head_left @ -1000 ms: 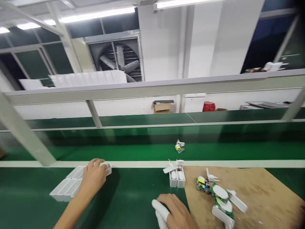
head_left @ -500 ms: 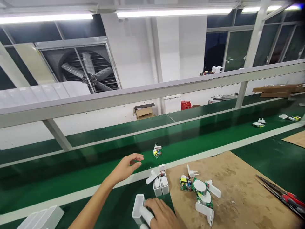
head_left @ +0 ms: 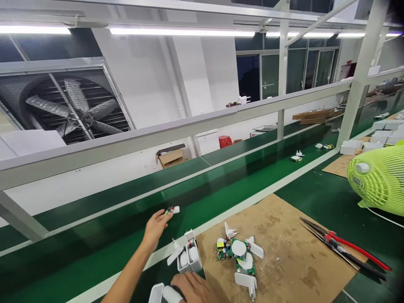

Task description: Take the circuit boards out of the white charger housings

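Observation:
My left hand (head_left: 155,227) reaches out over the green conveyor belt (head_left: 221,185), its fingertips pinching a small circuit board with a white plug piece (head_left: 173,209). Low at the frame's bottom edge, my right hand (head_left: 192,288) lies on a white charger housing (head_left: 164,293), fingers curled over it. Two upright white housings (head_left: 188,256) stand just beyond that hand. On the brown board (head_left: 284,252) to the right lies a cluster of green circuit boards and white plug parts (head_left: 240,259).
Red-handled pliers and long tweezers (head_left: 341,247) lie on the board's right side. A lime-green fan (head_left: 378,179) stands at the right edge. More parts (head_left: 296,158) ride the belt further along, and white housings (head_left: 375,141) are piled by a post. A metal rail crosses above the belt.
My view has swung right. My left hand left the white trays at the left, reached across the belt and closed on the small board, which has drifted left.

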### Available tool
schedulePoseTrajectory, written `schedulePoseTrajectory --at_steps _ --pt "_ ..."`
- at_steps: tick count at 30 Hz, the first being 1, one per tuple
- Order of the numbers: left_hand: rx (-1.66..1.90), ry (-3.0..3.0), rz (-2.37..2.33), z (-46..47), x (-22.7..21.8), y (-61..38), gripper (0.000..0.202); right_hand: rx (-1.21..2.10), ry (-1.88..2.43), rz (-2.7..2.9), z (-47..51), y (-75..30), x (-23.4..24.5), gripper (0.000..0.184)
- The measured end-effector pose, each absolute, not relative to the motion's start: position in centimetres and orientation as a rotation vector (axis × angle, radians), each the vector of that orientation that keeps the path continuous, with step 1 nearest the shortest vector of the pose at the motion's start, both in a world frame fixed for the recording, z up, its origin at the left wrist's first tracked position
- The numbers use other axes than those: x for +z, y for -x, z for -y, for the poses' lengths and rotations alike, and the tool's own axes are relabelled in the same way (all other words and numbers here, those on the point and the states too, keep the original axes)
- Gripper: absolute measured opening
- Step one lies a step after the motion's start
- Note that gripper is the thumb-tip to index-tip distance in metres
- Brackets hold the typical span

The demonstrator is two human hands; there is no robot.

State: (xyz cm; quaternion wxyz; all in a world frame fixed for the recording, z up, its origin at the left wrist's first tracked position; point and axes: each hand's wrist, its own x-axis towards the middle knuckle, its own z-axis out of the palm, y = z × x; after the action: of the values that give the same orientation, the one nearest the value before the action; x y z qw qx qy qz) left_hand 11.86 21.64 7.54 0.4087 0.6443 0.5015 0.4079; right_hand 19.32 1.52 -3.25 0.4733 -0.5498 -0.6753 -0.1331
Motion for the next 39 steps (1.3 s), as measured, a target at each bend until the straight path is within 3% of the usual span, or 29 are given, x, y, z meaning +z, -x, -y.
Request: schedulePoseTrajectory --at_steps 3,4,6,12,14,19,23,25,28,32,39 --pt "1.153 -1.544 -1.145 -18.6 11.2 -7.9 0.075 -0.259 1.268 1.719 0.7 -21.5 0.1 0.029" --pt "1.164 -1.544 -1.092 -17.0 12.4 -6.3 0.08 -0.18 1.269 1.742 1.6 -22.5 1.4 0.039" --pt "1.073 -1.592 -0.924 -13.0 14.4 -3.4 0.083 -0.014 1.228 1.553 2.7 -24.4 3.9 0.041" --pt "0.085 -2.097 -0.824 -0.8 13.6 -0.3 0.069 0.277 1.114 1.263 2.4 -26.1 6.0 0.029" --pt "-0.046 -2.159 -0.831 1.0 12.4 -0.7 0.073 0.332 1.115 1.332 2.5 -25.5 5.6 0.029" --pt "0.288 -2.309 -0.738 -0.2 11.1 0.4 0.073 0.565 1.083 1.69 3.9 -24.9 5.7 0.029" --pt "0.497 -2.209 -0.91 -2.2 9.1 1.9 0.09 0.751 1.025 2.095 5.5 -25.7 6.5 0.066" --pt "0.526 -2.118 -0.938 -2.4 7.8 2.2 0.079 0.743 1.055 2.261 5.8 -25.5 6.4 0.073" --pt "0.604 -2.08 -0.971 -2.4 6.6 2.8 0.057 0.597 1.237 2.257 5.9 -24.4 5.4 0.063" --pt "0.63 -2.09 -1.057 -2.1 6.5 4.7 0.052 0.387 1.287 2.276 5.7 -23.5 3.7 0.073" --pt "0.567 -2.044 -1.087 -1.6 5.5 5.9 0.076 0.407 1.313 2.244 5.6 -24.2 2.4 0.061"
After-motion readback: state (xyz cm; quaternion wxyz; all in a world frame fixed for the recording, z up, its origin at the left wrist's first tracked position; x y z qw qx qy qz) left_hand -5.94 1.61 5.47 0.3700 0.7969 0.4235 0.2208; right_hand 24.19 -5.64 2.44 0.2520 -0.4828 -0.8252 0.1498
